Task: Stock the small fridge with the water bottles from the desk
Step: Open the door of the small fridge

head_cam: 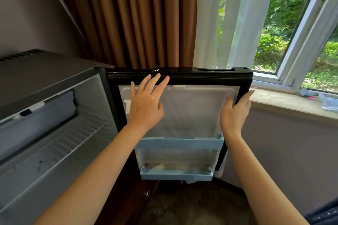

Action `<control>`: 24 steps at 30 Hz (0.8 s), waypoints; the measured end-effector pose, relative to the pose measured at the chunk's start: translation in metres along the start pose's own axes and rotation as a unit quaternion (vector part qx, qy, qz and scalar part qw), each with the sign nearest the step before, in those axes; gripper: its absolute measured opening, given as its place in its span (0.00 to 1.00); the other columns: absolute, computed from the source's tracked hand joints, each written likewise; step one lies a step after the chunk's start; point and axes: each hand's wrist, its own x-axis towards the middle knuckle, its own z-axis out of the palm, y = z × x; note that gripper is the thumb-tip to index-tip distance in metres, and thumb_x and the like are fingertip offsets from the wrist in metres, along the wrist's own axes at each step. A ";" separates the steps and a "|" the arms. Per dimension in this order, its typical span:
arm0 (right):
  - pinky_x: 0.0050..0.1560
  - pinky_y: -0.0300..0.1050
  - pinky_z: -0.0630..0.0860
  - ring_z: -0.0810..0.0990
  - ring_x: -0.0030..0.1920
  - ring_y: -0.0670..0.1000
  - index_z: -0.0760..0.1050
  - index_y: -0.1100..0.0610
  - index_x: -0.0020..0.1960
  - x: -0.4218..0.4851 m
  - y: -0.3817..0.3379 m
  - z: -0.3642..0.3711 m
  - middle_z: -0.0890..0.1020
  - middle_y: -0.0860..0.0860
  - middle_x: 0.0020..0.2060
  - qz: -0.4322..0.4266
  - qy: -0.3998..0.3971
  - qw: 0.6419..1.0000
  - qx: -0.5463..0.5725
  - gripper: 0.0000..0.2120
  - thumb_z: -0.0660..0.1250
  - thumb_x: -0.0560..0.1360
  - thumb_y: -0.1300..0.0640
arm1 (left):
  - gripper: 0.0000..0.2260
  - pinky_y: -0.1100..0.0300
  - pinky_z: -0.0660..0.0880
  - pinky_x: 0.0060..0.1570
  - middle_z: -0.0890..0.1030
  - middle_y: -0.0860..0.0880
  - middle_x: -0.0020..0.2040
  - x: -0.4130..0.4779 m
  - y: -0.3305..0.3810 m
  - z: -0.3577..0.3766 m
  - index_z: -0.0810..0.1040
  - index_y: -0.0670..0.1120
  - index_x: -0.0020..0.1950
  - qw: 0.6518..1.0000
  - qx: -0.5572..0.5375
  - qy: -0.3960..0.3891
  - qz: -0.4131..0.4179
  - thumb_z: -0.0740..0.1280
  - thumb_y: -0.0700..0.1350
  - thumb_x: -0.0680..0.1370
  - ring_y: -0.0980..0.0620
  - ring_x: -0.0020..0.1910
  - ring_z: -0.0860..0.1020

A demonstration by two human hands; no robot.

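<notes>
The small grey fridge stands at the left with its door swung wide open toward me. My left hand lies flat, fingers spread, against the door's white inner panel near its black top edge. My right hand grips the door's right edge, thumb on the inner side and fingers wrapped behind. Two pale blue door shelves sit low on the door, and both look bare. Inside the fridge a white wire rack shows. No water bottles or desk are in view.
A brown curtain and a white sheer curtain hang behind the door. An open window and its stone sill with small items are at the right. A patterned carpet lies below.
</notes>
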 end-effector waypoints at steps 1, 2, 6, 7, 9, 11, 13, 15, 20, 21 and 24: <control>0.64 0.34 0.51 0.56 0.73 0.53 0.42 0.57 0.76 0.004 -0.001 0.002 0.55 0.57 0.74 0.004 -0.004 1.000 0.006 0.31 0.55 0.80 0.53 | 0.30 0.41 0.44 0.70 0.64 0.43 0.73 -0.002 -0.005 -0.003 0.65 0.49 0.72 1.000 -0.003 0.001 0.013 0.62 0.31 0.71 0.42 0.74 0.57; 0.64 0.34 0.51 0.55 0.74 0.54 0.41 0.57 0.76 0.010 -0.002 0.005 0.54 0.57 0.75 0.008 -0.013 1.000 0.010 0.31 0.54 0.81 0.51 | 0.29 0.42 0.45 0.70 0.63 0.42 0.73 -0.005 -0.010 -0.006 0.66 0.47 0.71 1.000 0.000 0.005 0.025 0.62 0.31 0.71 0.41 0.74 0.56; 0.72 0.48 0.50 0.51 0.75 0.57 0.42 0.56 0.77 0.031 -0.011 0.013 0.50 0.58 0.76 0.035 -0.050 0.998 -0.008 0.30 0.51 0.81 0.47 | 0.26 0.42 0.50 0.69 0.63 0.39 0.72 -0.027 -0.036 -0.021 0.71 0.44 0.67 1.000 0.007 0.016 -0.004 0.64 0.30 0.71 0.38 0.73 0.58; 0.73 0.50 0.50 0.52 0.75 0.57 0.44 0.56 0.77 0.033 -0.015 0.016 0.50 0.59 0.75 0.043 -0.039 0.998 -0.009 0.30 0.51 0.81 0.47 | 0.25 0.42 0.52 0.69 0.64 0.38 0.72 -0.035 -0.044 -0.025 0.73 0.44 0.66 1.000 0.008 0.016 -0.019 0.65 0.31 0.71 0.38 0.73 0.59; 0.73 0.50 0.53 0.55 0.74 0.58 0.50 0.58 0.76 0.028 -0.026 0.029 0.55 0.60 0.74 0.029 0.012 1.000 0.005 0.29 0.54 0.80 0.49 | 0.22 0.40 0.56 0.69 0.65 0.38 0.71 -0.053 -0.062 -0.035 0.74 0.44 0.64 0.999 0.022 0.011 -0.048 0.65 0.31 0.71 0.38 0.72 0.60; 0.72 0.46 0.56 0.60 0.72 0.58 0.57 0.62 0.74 0.006 -0.037 0.048 0.62 0.60 0.71 -0.022 0.053 0.998 0.031 0.26 0.56 0.79 0.54 | 0.21 0.41 0.60 0.69 0.65 0.39 0.71 -0.075 -0.080 -0.044 0.74 0.44 0.64 0.996 0.036 -0.012 -0.077 0.66 0.32 0.72 0.38 0.71 0.62; 0.70 0.43 0.55 0.61 0.71 0.59 0.60 0.66 0.71 -0.033 -0.044 0.072 0.64 0.62 0.69 -0.061 0.049 0.995 0.054 0.24 0.57 0.79 0.56 | 0.21 0.46 0.60 0.68 0.63 0.40 0.73 -0.101 -0.094 -0.055 0.73 0.46 0.66 0.991 0.052 -0.064 -0.107 0.65 0.34 0.73 0.39 0.71 0.61; 0.70 0.43 0.54 0.61 0.70 0.60 0.60 0.67 0.70 -0.078 -0.049 0.096 0.64 0.64 0.67 -0.081 0.005 0.994 0.071 0.22 0.57 0.78 0.58 | 0.20 0.49 0.58 0.69 0.60 0.43 0.74 -0.127 -0.105 -0.068 0.71 0.48 0.68 0.982 0.059 -0.119 -0.133 0.62 0.37 0.76 0.42 0.72 0.59; 0.69 0.48 0.57 0.62 0.69 0.61 0.63 0.67 0.68 -0.192 -0.055 0.125 0.66 0.64 0.66 -0.088 -0.162 0.981 0.067 0.20 0.58 0.79 0.61 | 0.18 0.55 0.64 0.64 0.61 0.47 0.73 -0.201 -0.123 -0.112 0.71 0.49 0.67 0.953 0.053 -0.236 -0.183 0.60 0.40 0.78 0.47 0.70 0.63; 0.67 0.47 0.58 0.62 0.68 0.61 0.64 0.66 0.68 -0.213 -0.055 0.125 0.67 0.63 0.66 -0.093 -0.194 0.974 0.066 0.19 0.58 0.79 0.61 | 0.17 0.56 0.65 0.63 0.64 0.47 0.71 -0.212 -0.126 -0.122 0.71 0.49 0.66 0.946 0.046 -0.258 -0.188 0.59 0.39 0.78 0.48 0.68 0.65; 0.66 0.49 0.61 0.63 0.68 0.59 0.66 0.62 0.67 -0.271 -0.046 0.122 0.67 0.61 0.66 -0.128 -0.305 0.943 0.033 0.17 0.59 0.79 0.59 | 0.14 0.54 0.70 0.60 0.72 0.49 0.64 -0.240 -0.131 -0.147 0.73 0.48 0.64 0.931 0.031 -0.302 -0.205 0.57 0.41 0.80 0.50 0.62 0.71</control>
